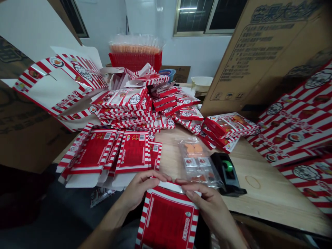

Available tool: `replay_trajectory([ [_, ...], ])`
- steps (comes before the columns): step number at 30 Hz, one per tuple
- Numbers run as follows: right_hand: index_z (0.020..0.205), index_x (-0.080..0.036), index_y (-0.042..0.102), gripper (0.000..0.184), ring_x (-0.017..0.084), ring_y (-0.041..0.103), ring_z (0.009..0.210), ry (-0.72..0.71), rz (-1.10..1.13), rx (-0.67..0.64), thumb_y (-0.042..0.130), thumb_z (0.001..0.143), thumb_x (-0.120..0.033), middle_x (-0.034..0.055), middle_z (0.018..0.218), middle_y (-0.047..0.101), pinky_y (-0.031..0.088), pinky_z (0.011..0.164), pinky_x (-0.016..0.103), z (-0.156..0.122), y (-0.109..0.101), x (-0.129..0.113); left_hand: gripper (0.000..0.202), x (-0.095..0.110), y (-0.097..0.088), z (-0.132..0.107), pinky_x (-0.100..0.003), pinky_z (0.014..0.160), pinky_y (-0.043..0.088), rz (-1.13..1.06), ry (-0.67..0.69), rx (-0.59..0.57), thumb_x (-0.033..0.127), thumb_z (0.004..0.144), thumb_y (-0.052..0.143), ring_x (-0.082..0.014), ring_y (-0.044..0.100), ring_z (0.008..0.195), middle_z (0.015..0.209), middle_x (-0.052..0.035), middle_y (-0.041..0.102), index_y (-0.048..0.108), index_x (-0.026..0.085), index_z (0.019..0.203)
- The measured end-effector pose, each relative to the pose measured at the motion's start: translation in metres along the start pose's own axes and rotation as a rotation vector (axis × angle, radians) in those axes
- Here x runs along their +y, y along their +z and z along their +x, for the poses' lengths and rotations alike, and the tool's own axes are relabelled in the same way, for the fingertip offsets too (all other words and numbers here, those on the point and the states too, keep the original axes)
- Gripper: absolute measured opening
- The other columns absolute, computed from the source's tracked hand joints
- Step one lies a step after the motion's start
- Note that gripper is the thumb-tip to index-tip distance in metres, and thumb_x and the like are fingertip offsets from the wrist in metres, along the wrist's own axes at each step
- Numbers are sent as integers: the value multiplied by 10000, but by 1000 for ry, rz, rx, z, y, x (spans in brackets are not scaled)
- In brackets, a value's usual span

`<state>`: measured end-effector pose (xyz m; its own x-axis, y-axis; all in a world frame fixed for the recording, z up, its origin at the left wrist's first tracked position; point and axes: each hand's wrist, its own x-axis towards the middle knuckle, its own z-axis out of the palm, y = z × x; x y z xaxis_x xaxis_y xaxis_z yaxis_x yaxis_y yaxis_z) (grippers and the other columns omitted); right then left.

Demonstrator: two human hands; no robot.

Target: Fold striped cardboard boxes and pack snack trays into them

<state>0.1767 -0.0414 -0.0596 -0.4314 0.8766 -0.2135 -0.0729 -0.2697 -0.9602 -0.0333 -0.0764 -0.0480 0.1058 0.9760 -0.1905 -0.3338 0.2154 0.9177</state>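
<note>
Head view: my left grip (pixel 141 191) and right grip (pixel 210 207) closed, pinching the red-striped carton (pixel 167 221) evenly.
Beyond right grip: clear packet (pixel 198 162), tape dispenser (pixel 228 173).

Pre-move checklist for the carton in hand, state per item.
Left hand and right hand on carton: ok, both pinch its top edge.
Carton printed side: ok, red face up.
Carton lower end: cannot tell, runs out of view.
Tape dispenser: ok, on the table beside the right hand.
Candy tray seal: cannot tell, bag edge unclear.
</note>
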Motion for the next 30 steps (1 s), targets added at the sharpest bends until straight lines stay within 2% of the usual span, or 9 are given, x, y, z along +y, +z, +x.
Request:
replay_trajectory([
  [5, 1041, -265, 697, 306, 225, 644, 1004, 94, 60, -106, 661, 774, -411, 87, 1139, 674, 484, 894, 384, 1, -5, 1, 203, 5, -16, -1, -374, 976, 386, 304, 24, -174, 248, 848, 538, -217, 594, 1082, 1123, -74, 679, 732, 197, 877],
  [7, 994, -253, 714, 272, 230, 650, 992, 61, 26, -122, 648, 783, -411, 89, 1134, 676, 490, 891, 385, -1, -5, 1, 151, 5, -16, -3, -387, 967, 396, 284, 23, -200, 242, 819, 586, -226, 597, 1079, 1121, -82, 677, 722, 189, 854],
  [12, 959, -294, 731, 260, 256, 648, 1008, -107, -207, -131, 713, 717, -388, 66, 1071, 702, 493, 906, 407, -7, -4, -7, 112, -7, -8, -7, -359, 930, 414, 234, 46, -95, 253, 810, 610, -211, 614, 1030, 1069, -77, 689, 680, 193, 873],
  [17, 1100, -366, 653, 270, 218, 588, 1124, -278, -452, -258, 565, 857, -289, 18, 1188, 644, 443, 980, 427, -11, -8, -13, 105, -15, -4, -8, -318, 911, 405, 285, -4, -74, 250, 765, 662, -200, 595, 1048, 1126, -56, 660, 643, 196, 854],
  [20, 1184, -391, 583, 330, 219, 520, 1205, -353, -538, -313, 514, 890, -260, -5, 1272, 575, 329, 1060, 498, -12, -15, -9, 134, -17, -5, -9, -306, 878, 409, 288, -42, -60, 268, 754, 675, -195, 600, 1009, 1072, -41, 669, 623, 201, 858],
  [23, 1320, -396, 437, 499, 220, 435, 1272, -494, -672, -240, 507, 879, -172, -10, 1327, 513, 207, 1110, 525, -15, -17, 3, 199, -21, -6, -10, -310, 835, 423, 311, -84, -47, 278, 735, 693, -199, 608, 953, 1030, -36, 665, 602, 204, 895],
  [26, 1332, -406, 431, 573, 212, 473, 1244, -618, -650, -149, 521, 851, -107, -19, 1208, 625, 169, 1126, 522, -21, -14, 19, 169, -25, -3, -10, -335, 854, 423, 335, -73, -62, 288, 748, 682, -217, 610, 963, 1039, -57, 665, 610, 191, 865],
  [28, 1270, -389, 514, 482, 225, 518, 1206, -602, -529, -63, 553, 847, -163, -15, 1052, 709, 224, 1109, 518, -23, -15, 27, 135, -26, 1, -10, -341, 871, 422, 331, -31, -58, 299, 765, 662, -222, 612, 975, 1037, -68, 673, 623, 183, 824],
  [30, 1172, -329, 608, 326, 255, 574, 1142, -533, -400, 161, 555, 851, -301, 25, 993, 730, 365, 1033, 486, -20, -28, 30, 128, -23, 4, -10, -322, 837, 442, 317, 4, -7, 302, 764, 660, -215, 626, 941, 992, -64, 688, 634, 184, 805],
])
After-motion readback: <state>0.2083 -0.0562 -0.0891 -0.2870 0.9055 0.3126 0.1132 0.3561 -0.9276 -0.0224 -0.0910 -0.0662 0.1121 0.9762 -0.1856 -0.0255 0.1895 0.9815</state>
